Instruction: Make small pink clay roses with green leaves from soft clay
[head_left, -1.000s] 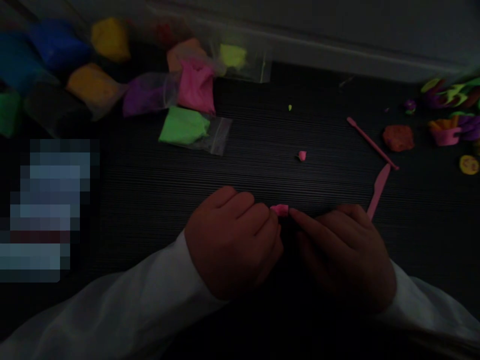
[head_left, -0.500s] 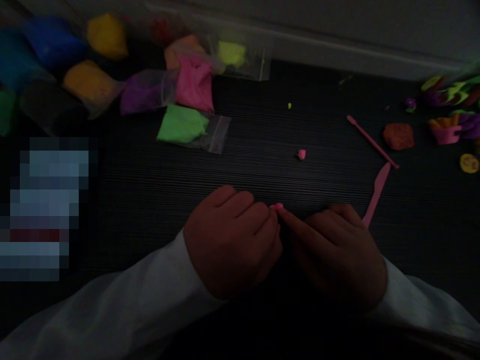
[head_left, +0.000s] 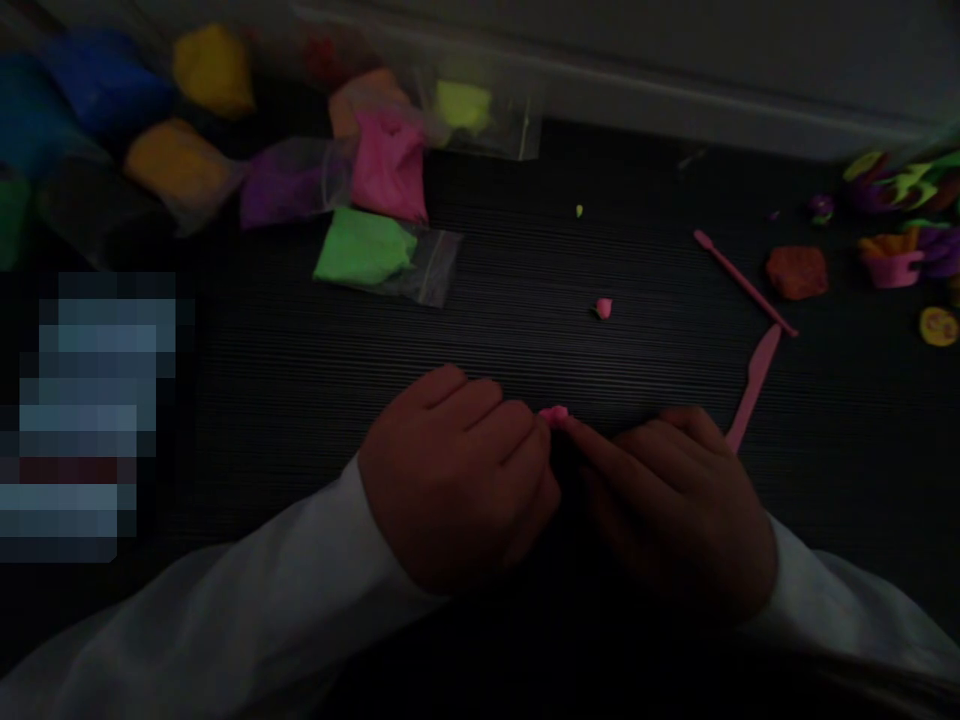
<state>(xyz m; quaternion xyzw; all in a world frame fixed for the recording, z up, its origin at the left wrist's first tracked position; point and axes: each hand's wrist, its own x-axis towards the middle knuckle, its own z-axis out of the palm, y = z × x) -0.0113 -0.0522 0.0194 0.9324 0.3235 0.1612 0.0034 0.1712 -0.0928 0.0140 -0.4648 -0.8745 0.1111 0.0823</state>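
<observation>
The scene is dim. My left hand [head_left: 457, 480] and my right hand [head_left: 675, 510] meet over a dark ribbed surface [head_left: 300, 380], both in white sleeves. Their fingertips pinch a small pink clay piece [head_left: 555, 414] between them; most of it is hidden by the fingers. A second tiny pink clay bit [head_left: 604, 308] lies a little farther away. A pink plastic knife tool [head_left: 750, 385] lies just right of my right hand, and a thin pink stick tool [head_left: 742, 284] lies beyond it.
Several bags of coloured clay lie at the far left, among them green [head_left: 364, 250], pink [head_left: 388, 165], purple [head_left: 289, 185] and yellow [head_left: 214, 70]. An orange clay lump [head_left: 796, 272] and small clay figures [head_left: 900, 225] sit at the far right. A pale wall edge [head_left: 675, 90] runs along the back.
The pink piece shows less between the fingertips than a second ago. Both hands have shifted slightly left and closer together.
</observation>
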